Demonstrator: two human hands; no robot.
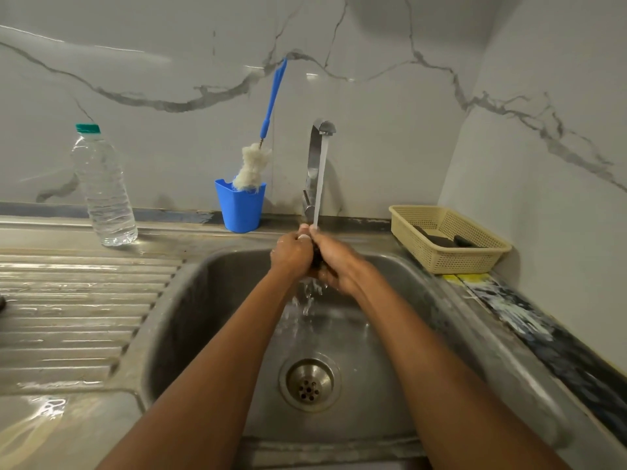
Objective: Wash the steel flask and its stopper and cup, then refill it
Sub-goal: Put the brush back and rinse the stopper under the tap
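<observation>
- Water is running from the tap (319,154) in a steady stream and landing on top of both grips, which are meeting over the far half of the sink (203,300).
- The left grip (291,254) and right grip (334,262) are both curling round a small dark piece pressed between them. Most of it is hidden, but going by the task it is probably the stopper (317,259).
- The flask is not showing anywhere. Dark things are lying in the basket (448,256) to the right of the right grip, too unclear to name.
- A good rinse is calling for turning the stopper under the stream so that every side is getting water, with the thumbs rubbing any grooves.
- Wet fingers are making for a slippery hold, so both grips should be clasping firmly. A drop would likely be sending the piece towards the drain (309,385) below and nearer.
- The brush (252,167) is standing in its blue holder (240,208) just left of and beyond the left grip, handy for tight spots.
- The capped bottle (103,188) is waiting on the table (68,300) well to the left, presumably for the refill.
</observation>
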